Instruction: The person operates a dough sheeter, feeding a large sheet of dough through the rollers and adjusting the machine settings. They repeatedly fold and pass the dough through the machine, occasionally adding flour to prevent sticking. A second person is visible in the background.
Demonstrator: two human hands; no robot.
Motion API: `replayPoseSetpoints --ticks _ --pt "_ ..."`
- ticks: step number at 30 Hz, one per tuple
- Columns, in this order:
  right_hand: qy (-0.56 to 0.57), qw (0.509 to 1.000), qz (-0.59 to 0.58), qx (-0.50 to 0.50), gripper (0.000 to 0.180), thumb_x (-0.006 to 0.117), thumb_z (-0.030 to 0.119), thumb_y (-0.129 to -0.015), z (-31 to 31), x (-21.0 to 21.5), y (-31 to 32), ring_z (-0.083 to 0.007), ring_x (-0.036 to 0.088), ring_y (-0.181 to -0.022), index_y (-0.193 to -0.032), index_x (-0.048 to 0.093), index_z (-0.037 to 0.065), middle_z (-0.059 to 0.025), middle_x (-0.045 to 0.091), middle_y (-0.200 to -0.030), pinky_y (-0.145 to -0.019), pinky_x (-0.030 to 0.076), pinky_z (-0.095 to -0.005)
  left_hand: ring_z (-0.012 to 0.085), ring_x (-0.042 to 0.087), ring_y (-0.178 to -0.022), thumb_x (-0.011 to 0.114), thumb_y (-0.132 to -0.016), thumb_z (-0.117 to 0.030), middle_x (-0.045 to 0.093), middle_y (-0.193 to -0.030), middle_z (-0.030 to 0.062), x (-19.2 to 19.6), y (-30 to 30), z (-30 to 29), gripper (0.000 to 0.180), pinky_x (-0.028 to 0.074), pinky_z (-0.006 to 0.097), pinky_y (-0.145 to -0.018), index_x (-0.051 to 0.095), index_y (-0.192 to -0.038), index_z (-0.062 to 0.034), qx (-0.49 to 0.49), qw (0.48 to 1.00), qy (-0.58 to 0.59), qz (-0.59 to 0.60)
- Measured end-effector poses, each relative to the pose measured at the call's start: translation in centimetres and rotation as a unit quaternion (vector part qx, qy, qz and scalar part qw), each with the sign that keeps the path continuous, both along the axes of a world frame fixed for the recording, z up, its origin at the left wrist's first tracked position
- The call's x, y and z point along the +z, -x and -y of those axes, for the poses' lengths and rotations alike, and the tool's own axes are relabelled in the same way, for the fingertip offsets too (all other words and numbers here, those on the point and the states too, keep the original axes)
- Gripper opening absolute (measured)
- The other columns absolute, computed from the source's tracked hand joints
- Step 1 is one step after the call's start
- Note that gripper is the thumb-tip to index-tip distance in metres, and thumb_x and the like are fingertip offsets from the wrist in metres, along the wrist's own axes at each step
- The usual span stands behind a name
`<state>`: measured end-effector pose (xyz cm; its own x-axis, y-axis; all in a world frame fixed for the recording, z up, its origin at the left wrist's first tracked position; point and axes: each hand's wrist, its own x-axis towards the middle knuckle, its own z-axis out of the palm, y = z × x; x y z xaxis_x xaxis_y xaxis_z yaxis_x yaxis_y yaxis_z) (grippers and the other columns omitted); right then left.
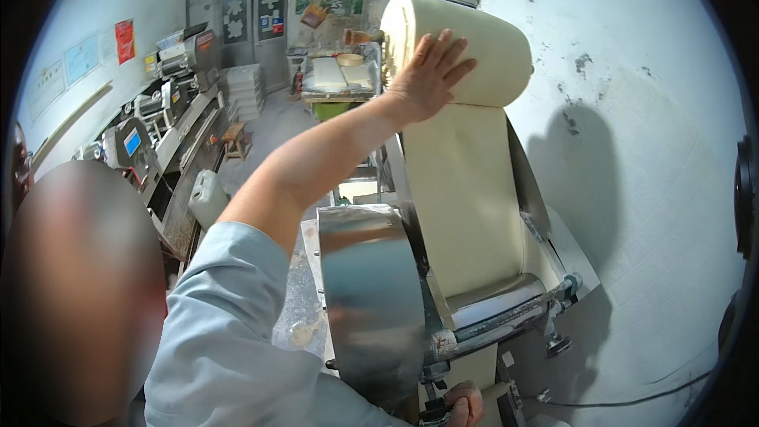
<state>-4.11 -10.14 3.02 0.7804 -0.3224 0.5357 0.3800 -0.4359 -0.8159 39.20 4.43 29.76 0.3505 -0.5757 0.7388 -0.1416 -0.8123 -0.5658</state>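
A thick roll of pale yellow dough sheet (474,43) sits at the top of a machine. My left hand (435,75) rests on its side, palm down and fingers spread. From the roll, a wide strip of dough (466,190) runs down a sloping metal chute to a roller (498,304) at the lower end. Low at the bottom edge, my right hand (465,405) is closed beside dark metal fittings under the roller. What it grips is hidden. Light blue sleeves cover both upper arms.
A curved shiny metal cover (371,300) stands left of the chute. A stained white wall (664,190) is close on the right. Further left are machines (134,146), a white jerrycan (208,199), a wooden stool (235,140) and stacked trays (243,91). A large blurred shape (83,292) fills the lower left.
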Motion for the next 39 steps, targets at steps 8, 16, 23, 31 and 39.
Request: replayPoseSetpoints --ticks 8,16,23,31,39 --pt "-0.090 0.996 0.002 0.018 0.025 0.043 0.016 -0.089 0.1 -0.3 -0.2 -0.0171 0.042 -0.057 -0.075 0.058 0.002 -0.0084 0.050 -0.066 -0.053 0.036 -0.0344 0.0357 0.015 -0.137 0.040 -0.086 -0.061 0.021 -0.149 0.0127 3.9 0.3 0.5 0.072 0.010 0.050 -0.110 0.024 -0.145 -0.0216 -0.009 1.000 0.006 -0.009" --pt "-0.045 0.999 0.017 -0.013 0.028 0.043 0.018 -0.091 0.0 0.4 -0.3 -0.0145 0.040 -0.051 -0.074 0.060 0.004 -0.0052 0.049 -0.062 -0.048 0.033 -0.0319 0.0237 0.037 -0.129 0.041 -0.083 -0.066 0.042 -0.138 0.0067 11.1 -2.3 0.3 0.070 0.028 0.039 -0.107 0.038 -0.138 -0.0228 -0.044 0.980 0.132 -0.144" --pt "-0.069 0.997 -0.013 -0.018 0.028 0.047 0.020 -0.090 -0.5 0.5 0.1 -0.0140 0.043 -0.051 -0.070 0.058 0.004 -0.0050 0.050 -0.059 -0.048 0.034 -0.0304 0.0222 0.040 -0.127 0.039 -0.083 -0.067 0.045 -0.136 0.0059 12.0 -3.2 0.0 0.072 0.032 0.038 -0.104 0.040 -0.137 -0.0192 -0.052 0.972 0.145 -0.179" --pt "-0.001 0.996 0.083 -0.011 0.025 0.044 0.012 -0.090 -0.3 -0.9 -0.6 -0.0176 0.043 -0.054 -0.069 0.053 0.002 -0.0077 0.049 -0.064 -0.050 0.035 -0.0311 0.0251 0.021 -0.137 0.036 -0.086 -0.064 0.026 -0.148 0.0083 9.6 -0.2 0.5 0.071 0.009 0.050 -0.111 0.031 -0.142 -0.0208 0.052 0.996 0.065 -0.010" --pt "0.206 0.967 0.152 -0.022 0.009 0.056 0.012 -0.086 1.3 6.7 -2.0 -0.0276 0.047 -0.061 -0.084 0.057 0.003 -0.0125 0.052 -0.071 -0.059 0.042 -0.0377 0.0330 0.002 -0.140 0.044 -0.084 -0.055 0.013 -0.152 0.0132 -0.9 7.1 0.0 0.073 -0.001 0.054 -0.110 0.028 -0.143 -0.0141 -0.083 0.989 0.077 -0.096"
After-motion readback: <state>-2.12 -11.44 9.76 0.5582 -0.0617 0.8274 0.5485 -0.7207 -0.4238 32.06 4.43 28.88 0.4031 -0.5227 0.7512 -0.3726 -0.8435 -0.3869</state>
